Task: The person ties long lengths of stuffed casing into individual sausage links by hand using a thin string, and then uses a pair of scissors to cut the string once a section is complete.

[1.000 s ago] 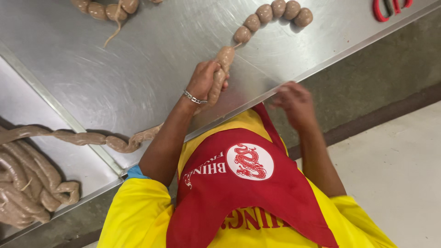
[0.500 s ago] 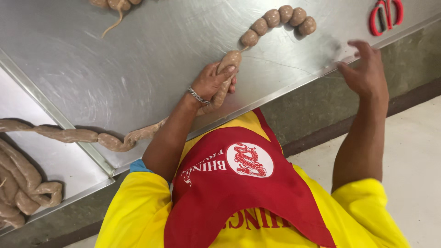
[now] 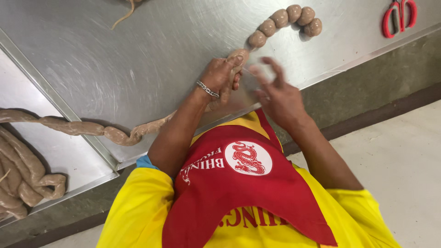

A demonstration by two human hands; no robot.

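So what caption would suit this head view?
Left hand grips sausage rope on steel table, right hand beside it, near tied links.

Brushed steel table (image 3: 115, 69), dull sheen, fine swirling scratches; a second steel tray (image 3: 69, 156) paler and smoother. Moist, glossy sausage casing (image 3: 82, 128), soft and wrinkled where unfilled, taut and satiny on the tied round links (image 3: 287, 18). Matt cloth on red apron (image 3: 243, 183) and yellow shirt (image 3: 138, 211), shiny metal chain bracelet (image 3: 207, 89), glossy red plastic scissor handles (image 3: 398, 14), rough matt concrete floor (image 3: 399, 156)
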